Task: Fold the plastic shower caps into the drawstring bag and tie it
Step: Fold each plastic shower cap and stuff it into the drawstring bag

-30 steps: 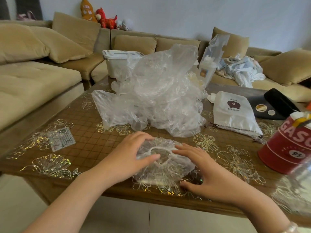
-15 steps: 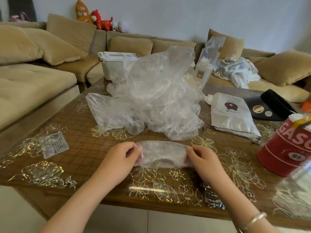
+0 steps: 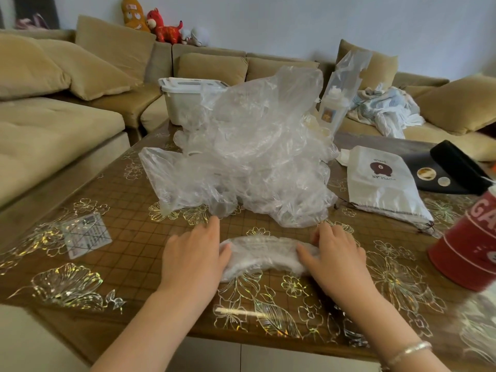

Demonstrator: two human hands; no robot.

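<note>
Ok, both hands flat on table (image 3: pixel 128 242): left hand (image 3: pixel 193 260) & right hand (image 3: pixel 332 257) press ends of folded shower cap (image 3: pixel 264 252), fingers fairly straight. Cap pile (image 3: pixel 249 151) just behind, drawstring bag (image 3: pixel 381 183) to the right, untied.

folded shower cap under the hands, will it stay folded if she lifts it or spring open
The folded shower cap is thin crinkled film, so likely floppy and very light. It keeps its strip shape while the left hand and right hand press its ends; released, it may well puff open.

Table (image 3: pixel 128 248) bears shower caps (image 3: pixel 241 157), drawstring bag (image 3: pixel 381 189), perhaps a tin (image 3: pixel 467 253).
</note>
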